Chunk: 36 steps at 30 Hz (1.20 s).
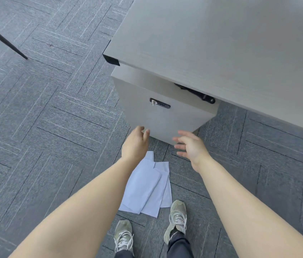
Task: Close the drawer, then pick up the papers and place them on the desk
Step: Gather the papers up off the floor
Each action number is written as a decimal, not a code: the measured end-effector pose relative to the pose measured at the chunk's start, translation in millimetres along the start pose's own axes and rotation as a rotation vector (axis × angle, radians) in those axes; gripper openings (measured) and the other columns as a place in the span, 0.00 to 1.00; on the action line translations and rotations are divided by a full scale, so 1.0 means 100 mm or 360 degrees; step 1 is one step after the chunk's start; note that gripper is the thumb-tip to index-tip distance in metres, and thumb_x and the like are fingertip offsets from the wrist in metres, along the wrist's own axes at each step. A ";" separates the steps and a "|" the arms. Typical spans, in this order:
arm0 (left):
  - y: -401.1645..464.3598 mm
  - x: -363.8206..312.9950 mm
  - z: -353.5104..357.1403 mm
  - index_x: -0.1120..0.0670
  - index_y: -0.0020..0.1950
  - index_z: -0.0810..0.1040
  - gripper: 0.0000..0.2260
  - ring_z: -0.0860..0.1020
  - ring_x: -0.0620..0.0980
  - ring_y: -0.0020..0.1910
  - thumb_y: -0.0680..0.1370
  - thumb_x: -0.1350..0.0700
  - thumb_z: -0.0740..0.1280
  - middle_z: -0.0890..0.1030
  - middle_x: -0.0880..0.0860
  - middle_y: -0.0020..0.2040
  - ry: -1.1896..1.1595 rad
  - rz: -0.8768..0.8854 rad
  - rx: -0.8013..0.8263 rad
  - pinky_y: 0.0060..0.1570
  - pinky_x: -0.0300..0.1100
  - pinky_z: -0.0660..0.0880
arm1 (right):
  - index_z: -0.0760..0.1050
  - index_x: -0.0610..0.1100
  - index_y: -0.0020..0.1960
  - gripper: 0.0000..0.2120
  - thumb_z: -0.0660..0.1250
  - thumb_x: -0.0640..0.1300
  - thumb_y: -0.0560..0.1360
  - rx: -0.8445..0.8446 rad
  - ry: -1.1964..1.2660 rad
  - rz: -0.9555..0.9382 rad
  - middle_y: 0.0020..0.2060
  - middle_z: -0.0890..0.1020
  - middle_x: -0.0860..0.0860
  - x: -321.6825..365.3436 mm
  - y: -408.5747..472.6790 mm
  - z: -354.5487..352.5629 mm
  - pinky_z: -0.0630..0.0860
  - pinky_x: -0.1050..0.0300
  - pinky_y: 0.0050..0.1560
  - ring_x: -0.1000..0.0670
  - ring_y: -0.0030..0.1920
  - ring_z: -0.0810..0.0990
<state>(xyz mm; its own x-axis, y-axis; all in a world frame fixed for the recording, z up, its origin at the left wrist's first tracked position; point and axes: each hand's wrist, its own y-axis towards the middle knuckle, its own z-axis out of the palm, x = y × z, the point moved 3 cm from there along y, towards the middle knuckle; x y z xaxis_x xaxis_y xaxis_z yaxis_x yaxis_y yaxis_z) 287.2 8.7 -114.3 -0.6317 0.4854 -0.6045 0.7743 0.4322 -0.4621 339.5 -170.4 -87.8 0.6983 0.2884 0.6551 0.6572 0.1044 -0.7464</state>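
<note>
Grey carpet floor (44, 118) fills the view. The pale counter (221, 43) spans the top right, its near-left corner overhanging a cabinet whose drawer (158, 108) front sits flush, combination lock (159, 104) near its top. The papers (147, 187) lie fanned on the floor before it, beside two sneakers (177, 216). Left hand (135, 144) and right hand (191, 146) hover above, each grip apart and empty.

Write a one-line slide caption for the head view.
Both empty hands, left and right, reach toward the drawer cabinet under the desk; papers lie on the carpet.
</note>
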 end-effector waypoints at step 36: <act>1.00 4.89 3.30 0.57 0.55 0.75 0.23 0.76 0.59 0.54 0.66 0.45 0.72 0.78 0.56 0.54 -0.0118 -0.0757 -0.0160 0.54 0.50 0.75 | 0.74 0.40 0.57 0.22 0.67 0.49 0.66 -0.0631 -0.0767 0.0175 0.56 0.75 0.43 -5.06 3.00 0.98 0.73 0.50 0.51 0.39 0.56 0.76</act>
<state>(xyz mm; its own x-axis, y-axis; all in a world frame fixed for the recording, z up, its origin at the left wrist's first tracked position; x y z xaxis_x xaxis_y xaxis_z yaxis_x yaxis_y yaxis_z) 67.6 38.3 -670.7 -0.9073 0.1627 -0.3878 0.3910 0.6660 -0.6353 155.7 -191.6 -655.1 0.6222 0.6834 0.3820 0.7087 -0.2843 -0.6457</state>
